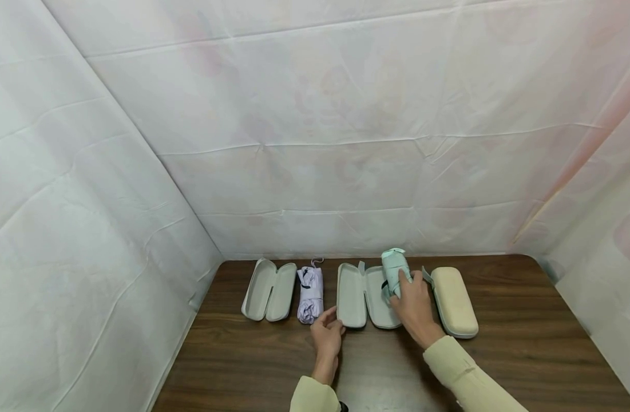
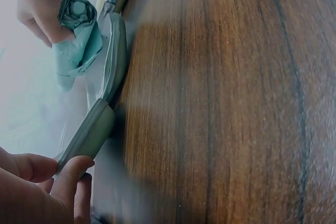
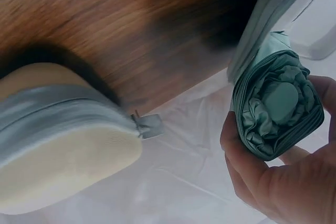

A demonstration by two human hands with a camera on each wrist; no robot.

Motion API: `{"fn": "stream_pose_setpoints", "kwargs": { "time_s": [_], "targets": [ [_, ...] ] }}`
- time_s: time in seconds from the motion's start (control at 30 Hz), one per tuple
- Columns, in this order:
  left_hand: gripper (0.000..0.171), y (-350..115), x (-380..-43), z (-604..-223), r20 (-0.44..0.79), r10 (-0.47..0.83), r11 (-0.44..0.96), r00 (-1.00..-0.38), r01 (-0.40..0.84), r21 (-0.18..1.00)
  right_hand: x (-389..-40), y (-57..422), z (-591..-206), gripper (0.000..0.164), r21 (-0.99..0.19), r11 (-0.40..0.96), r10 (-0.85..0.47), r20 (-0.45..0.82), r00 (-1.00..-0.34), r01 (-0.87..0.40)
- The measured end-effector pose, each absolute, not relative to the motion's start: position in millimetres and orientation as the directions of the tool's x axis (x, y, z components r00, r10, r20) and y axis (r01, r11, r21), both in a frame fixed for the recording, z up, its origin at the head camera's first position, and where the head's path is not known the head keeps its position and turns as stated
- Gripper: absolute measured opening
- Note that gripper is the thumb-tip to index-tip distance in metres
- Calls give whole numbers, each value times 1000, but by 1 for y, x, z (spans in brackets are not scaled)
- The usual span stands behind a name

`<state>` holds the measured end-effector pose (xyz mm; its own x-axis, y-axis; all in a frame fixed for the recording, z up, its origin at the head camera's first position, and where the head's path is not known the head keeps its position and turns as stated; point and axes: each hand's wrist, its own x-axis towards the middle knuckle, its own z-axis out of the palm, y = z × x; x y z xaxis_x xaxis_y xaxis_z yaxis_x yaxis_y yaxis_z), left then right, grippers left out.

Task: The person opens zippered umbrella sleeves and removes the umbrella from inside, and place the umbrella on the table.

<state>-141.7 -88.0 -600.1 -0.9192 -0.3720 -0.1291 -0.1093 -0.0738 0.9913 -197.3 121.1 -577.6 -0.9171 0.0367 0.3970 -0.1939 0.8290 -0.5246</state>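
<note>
A folded mint-green umbrella (image 1: 394, 266) is gripped by my right hand (image 1: 415, 303), over the right half of an open grey-lined zip case (image 1: 352, 296). The right wrist view shows the rolled end of the umbrella (image 3: 281, 103) between thumb and fingers. My left hand (image 1: 327, 336) pinches the near left edge of that case, and in the left wrist view the case half (image 2: 90, 132) tilts up from the table. Left of the case lies a folded lilac umbrella (image 1: 310, 294) with a wrist loop.
A second open case (image 1: 263, 290) lies at the left of the wooden table (image 1: 242, 360). At the right stands a closed cream case (image 1: 455, 300) with a grey zip. White cloth (image 1: 315, 183) hangs behind the table and along both sides.
</note>
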Motion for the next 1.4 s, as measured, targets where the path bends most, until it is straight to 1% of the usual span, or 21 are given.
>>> {"fn": "stream_pose_setpoints", "kwargs": {
  "time_s": [0.37,0.5,0.73,1.0,1.23,1.4],
  "targets": [
    [36,-90,-143,-602,-106,-427,-30,-898,-103,994,-202,138,-581,64,-522,833,64,417,-907,-181],
    [37,-91,-144,-601,-97,-441,-11,-892,-102,995,-203,142,-586,65,-535,825,72,415,-907,-180],
    [37,-93,-145,-603,-60,-463,31,-885,-84,996,-202,146,-596,63,-523,833,75,430,-900,-181],
    [35,-95,-146,-604,-9,-483,73,-876,-50,996,-199,147,-607,65,-503,855,66,352,-934,-130],
    [32,-95,-147,-602,11,-489,84,-872,-34,996,-197,145,-611,70,-479,868,56,358,-932,-132],
    [34,-96,-148,-602,18,-488,92,-873,-31,995,-193,142,-612,71,-467,877,53,322,-945,-110]
  ]
}}
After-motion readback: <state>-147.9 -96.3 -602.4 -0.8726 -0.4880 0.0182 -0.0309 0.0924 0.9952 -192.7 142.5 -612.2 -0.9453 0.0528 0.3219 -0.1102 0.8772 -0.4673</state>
